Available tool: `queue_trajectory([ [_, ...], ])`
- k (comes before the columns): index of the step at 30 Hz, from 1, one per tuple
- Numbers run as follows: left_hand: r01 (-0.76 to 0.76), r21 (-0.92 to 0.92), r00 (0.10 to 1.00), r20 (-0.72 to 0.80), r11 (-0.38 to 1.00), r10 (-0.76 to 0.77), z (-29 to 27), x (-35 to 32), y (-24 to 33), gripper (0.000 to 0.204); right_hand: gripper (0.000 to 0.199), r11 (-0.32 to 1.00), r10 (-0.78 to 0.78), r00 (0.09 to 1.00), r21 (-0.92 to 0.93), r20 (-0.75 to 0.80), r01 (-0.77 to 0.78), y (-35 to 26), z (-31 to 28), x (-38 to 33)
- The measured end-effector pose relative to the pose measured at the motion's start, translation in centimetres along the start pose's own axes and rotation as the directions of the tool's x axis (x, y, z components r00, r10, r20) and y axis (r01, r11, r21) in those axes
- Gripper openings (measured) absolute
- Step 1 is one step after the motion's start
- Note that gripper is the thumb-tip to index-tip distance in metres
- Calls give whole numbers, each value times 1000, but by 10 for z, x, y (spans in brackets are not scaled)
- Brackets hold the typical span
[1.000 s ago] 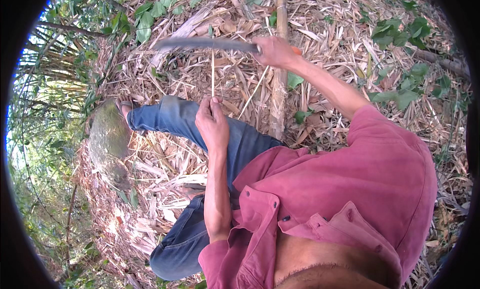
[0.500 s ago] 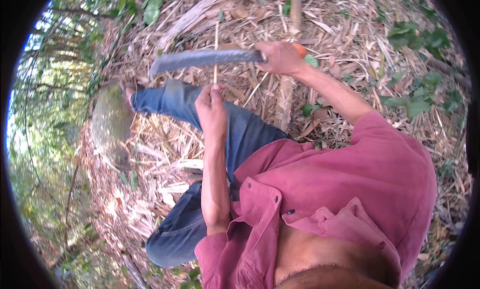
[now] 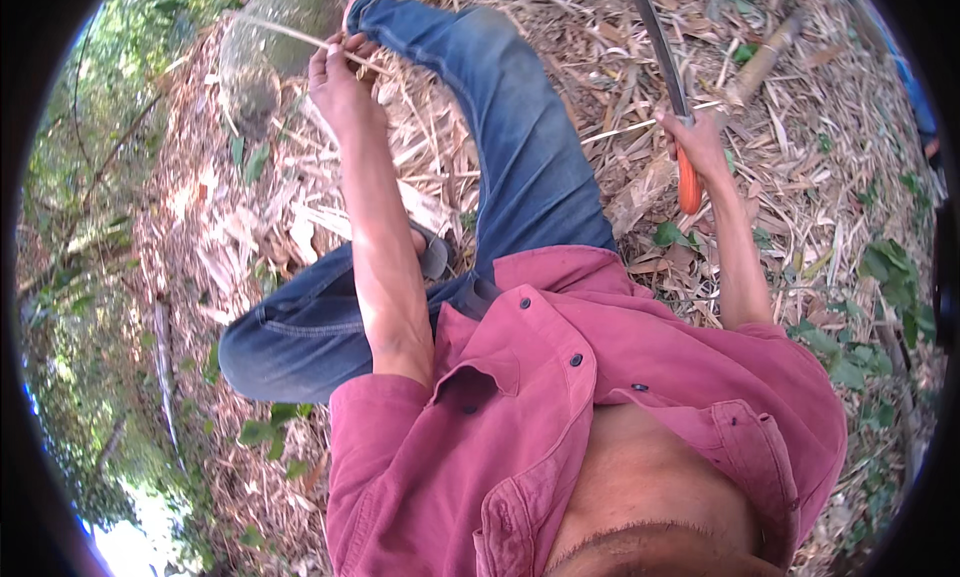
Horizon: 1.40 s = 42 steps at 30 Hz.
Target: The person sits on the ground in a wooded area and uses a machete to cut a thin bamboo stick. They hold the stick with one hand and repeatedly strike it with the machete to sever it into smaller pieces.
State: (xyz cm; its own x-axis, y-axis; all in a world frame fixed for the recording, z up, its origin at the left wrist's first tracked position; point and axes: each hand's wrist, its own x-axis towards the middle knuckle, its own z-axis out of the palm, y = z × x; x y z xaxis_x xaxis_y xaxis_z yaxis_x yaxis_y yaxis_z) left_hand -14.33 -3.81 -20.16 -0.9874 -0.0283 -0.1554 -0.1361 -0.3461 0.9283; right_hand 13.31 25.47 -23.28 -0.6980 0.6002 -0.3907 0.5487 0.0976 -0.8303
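My left hand (image 3: 345,85) is out at the far left, past my bent knee. Its fingers are closed on a thin pale stick (image 3: 285,30) that slants across them, one end reaching over a mossy rock. On the right, my right hand (image 3: 700,145) grips a machete by its orange handle (image 3: 689,185). The machete's dark blade (image 3: 658,49) points away from me and runs out of the top of the picture. Another thin pale strip (image 3: 618,131) passes close by the right hand; I cannot tell whether it touches the hand.
The mossy rock (image 3: 270,62) stands beyond my left hand. A wooden pole (image 3: 768,59) lies past my right hand. Dry bamboo-like shavings cover the ground around my legs (image 3: 530,117). Green leaves (image 3: 895,277) grow at the right; something blue (image 3: 908,77) is cut off at the right edge.
The machete has swung from lying crosswise over the stick to pointing away at the right. My left hand has moved left with the stick, away from the blade. The whole view has shifted.
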Motion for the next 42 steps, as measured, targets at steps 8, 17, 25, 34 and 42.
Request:
queue_trajectory([
  [8, 502, 93, 810, -401, 860, -429, -163, 57, -119, 8, 28, 992, -17, 994, -124, 110, 31, -29, 50, -48],
  [17, 403, 805, 879, -473, 435, 62, -194, 67, -203, 28, 35, 948, -135, 977, -266, 164, 176, -29, 111, -46],
  [25, 529, 318, 493, -870, 787, 21, -240, 101, -241, 38, 34, 953, -56, 972, -279, 230, 121, -36, 112, -42],
  [34, 483, 531, 801, -589, 696, -106, -241, 86, -263, 41, 35, 954, -41, 969, -278, 246, 111, -39, 113, -40],
  [42, 593, 162, 785, -334, 789, -522, -242, 82, -236, 19, 34, 960, -75, 960, -243, 269, 143, -39, 114, -39],
])
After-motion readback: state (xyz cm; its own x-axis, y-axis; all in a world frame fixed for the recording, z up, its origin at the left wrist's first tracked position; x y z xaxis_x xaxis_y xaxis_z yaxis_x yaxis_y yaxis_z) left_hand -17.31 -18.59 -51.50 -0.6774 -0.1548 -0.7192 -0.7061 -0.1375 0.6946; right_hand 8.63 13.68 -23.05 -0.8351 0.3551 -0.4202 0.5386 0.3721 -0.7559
